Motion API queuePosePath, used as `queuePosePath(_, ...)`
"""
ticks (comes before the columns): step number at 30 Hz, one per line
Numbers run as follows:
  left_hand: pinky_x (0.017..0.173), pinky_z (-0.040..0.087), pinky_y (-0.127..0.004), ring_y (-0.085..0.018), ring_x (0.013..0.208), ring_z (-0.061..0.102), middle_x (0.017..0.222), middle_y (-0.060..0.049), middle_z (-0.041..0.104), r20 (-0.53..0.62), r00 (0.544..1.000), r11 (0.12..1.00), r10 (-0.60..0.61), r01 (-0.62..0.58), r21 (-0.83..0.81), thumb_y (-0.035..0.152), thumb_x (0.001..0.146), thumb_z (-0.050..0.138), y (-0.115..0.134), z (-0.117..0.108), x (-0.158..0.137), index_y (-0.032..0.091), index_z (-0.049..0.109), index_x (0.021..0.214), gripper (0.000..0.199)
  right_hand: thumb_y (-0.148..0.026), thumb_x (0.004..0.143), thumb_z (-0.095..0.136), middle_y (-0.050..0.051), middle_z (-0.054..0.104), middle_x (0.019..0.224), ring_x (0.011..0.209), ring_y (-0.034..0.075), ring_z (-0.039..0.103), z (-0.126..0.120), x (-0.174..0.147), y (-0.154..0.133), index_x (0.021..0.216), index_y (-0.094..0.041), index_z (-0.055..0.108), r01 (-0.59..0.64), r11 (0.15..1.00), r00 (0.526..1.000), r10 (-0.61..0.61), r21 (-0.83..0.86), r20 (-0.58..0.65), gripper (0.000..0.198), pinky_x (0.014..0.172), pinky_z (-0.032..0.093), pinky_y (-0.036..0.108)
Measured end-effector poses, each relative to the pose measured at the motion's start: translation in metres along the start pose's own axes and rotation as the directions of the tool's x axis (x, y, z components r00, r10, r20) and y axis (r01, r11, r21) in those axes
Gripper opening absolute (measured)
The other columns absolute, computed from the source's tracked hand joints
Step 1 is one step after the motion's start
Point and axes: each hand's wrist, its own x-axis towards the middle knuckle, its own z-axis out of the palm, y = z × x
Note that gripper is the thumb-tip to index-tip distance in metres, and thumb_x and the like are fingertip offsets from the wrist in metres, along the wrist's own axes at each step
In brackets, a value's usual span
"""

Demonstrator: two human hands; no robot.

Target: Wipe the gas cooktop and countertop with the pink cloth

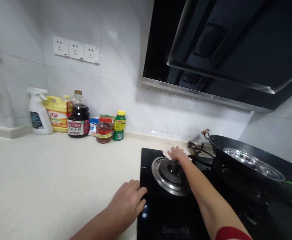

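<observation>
My right hand [176, 153] reaches to the back edge of the black glass gas stove [158, 213]. Its fingers press down on a pale cloth [166, 154], partly hidden under the palm, behind the left burner [172, 175]. My left hand [129, 200] rests at the stove's left edge, half on the countertop, its fingers loosely bent and apart with nothing in them. A metal ring surrounds the burner, and no pot support sits over it.
A black wok [221, 146] with a shiny metal dish [254, 163] inside stands on the right. Behind my right hand lies a dark pot support [198, 150]. A range hood [211, 50] overhangs the stove. Bottles, a soy sauce jug [78, 115] and a red-lidded jar [104, 130] line the wall.
</observation>
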Motion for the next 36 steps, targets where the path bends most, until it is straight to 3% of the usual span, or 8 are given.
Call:
queuePosePath(6,0.083,0.051,-0.040,-0.023,0.090,0.065,0.102,-0.006,0.071,-0.035,0.997,0.998,-0.065,0.064,-0.008,0.025,0.099,0.048,-0.004,-0.009,0.005,0.021,0.068,0.115,0.025,-0.055,0.097,0.053,0.012,0.039,0.154,0.137,0.035,0.042,-0.011,-0.018,-0.085,0.146,-0.024,0.044,0.214,0.975,0.974,-0.218,0.063,0.067,0.059,0.109,0.038,0.062)
queuePosePath(10,0.088,0.050,-0.041,-0.025,0.098,0.066,0.111,-0.009,0.070,-0.157,0.978,0.990,-0.135,0.128,-0.056,0.032,0.101,0.044,-0.015,-0.010,0.007,0.021,0.066,0.122,0.032,-0.057,0.101,0.036,0.017,0.032,0.157,0.139,0.040,0.035,-0.013,-0.054,-0.108,0.149,-0.022,0.040,0.402,0.913,0.913,-0.405,0.074,0.042,0.060,0.107,0.031,0.067)
queuePosePath(17,0.085,0.049,-0.033,-0.021,0.097,0.067,0.105,-0.006,0.070,-0.262,0.928,0.960,-0.263,0.225,-0.166,0.036,0.100,0.043,-0.027,-0.015,0.008,0.024,0.066,0.120,0.033,-0.047,0.095,0.050,0.014,0.034,0.156,0.137,0.034,0.036,-0.016,-0.144,-0.108,0.146,-0.026,0.044,0.707,0.701,0.706,-0.707,0.090,-0.045,0.055,0.112,0.026,0.055)
queuePosePath(22,0.086,0.050,-0.033,-0.021,0.099,0.067,0.108,-0.005,0.070,-0.228,0.930,0.931,-0.289,0.218,-0.293,0.040,0.098,0.043,-0.031,-0.016,0.007,0.023,0.067,0.116,0.035,-0.057,0.091,0.057,0.013,0.034,0.155,0.140,0.033,0.033,-0.014,-0.218,-0.067,0.146,-0.028,0.044,0.780,0.596,0.618,-0.781,0.189,-0.090,0.063,0.115,0.026,0.051)
queuePosePath(25,0.086,0.049,-0.035,-0.022,0.096,0.067,0.105,-0.006,0.070,-0.187,0.940,0.926,-0.285,0.219,-0.306,0.043,0.098,0.042,-0.032,-0.015,0.006,0.022,0.068,0.115,0.038,-0.060,0.086,0.064,0.011,0.035,0.154,0.141,0.033,0.032,-0.005,-0.256,-0.027,0.143,-0.030,0.046,0.732,0.608,0.667,-0.732,0.306,-0.142,0.067,0.116,0.026,0.050)
queuePosePath(29,0.086,0.049,-0.036,-0.023,0.095,0.067,0.104,-0.006,0.070,-0.138,0.951,0.922,-0.275,0.220,-0.320,0.042,0.097,0.041,-0.027,-0.014,0.006,0.021,0.069,0.114,0.038,-0.042,0.095,0.056,0.010,0.047,0.143,0.128,0.028,0.045,0.015,-0.276,0.018,0.130,-0.027,0.055,0.585,0.768,0.806,-0.513,0.261,-0.295,0.038,0.111,0.034,0.045)
queuePosePath(32,0.083,0.049,-0.035,-0.023,0.094,0.067,0.103,-0.005,0.070,-0.102,0.959,0.913,-0.265,0.216,-0.348,0.043,0.097,0.043,-0.020,-0.011,0.006,0.022,0.069,0.112,0.036,-0.034,0.098,0.048,0.012,0.056,0.128,0.114,0.027,0.054,0.026,-0.263,0.037,0.119,-0.023,0.061,0.369,0.919,0.892,-0.309,0.138,-0.330,0.027,0.103,0.040,0.041)
queuePosePath(36,0.082,0.050,-0.035,-0.024,0.095,0.067,0.103,-0.005,0.071,-0.068,0.967,0.908,-0.247,0.207,-0.363,0.043,0.095,0.045,-0.013,-0.009,0.005,0.023,0.069,0.108,0.034,-0.030,0.100,0.039,0.016,0.058,0.123,0.104,0.029,0.058,0.031,-0.229,0.044,0.120,-0.018,0.061,0.117,0.990,0.947,-0.087,0.082,-0.308,0.032,0.096,0.041,0.042)
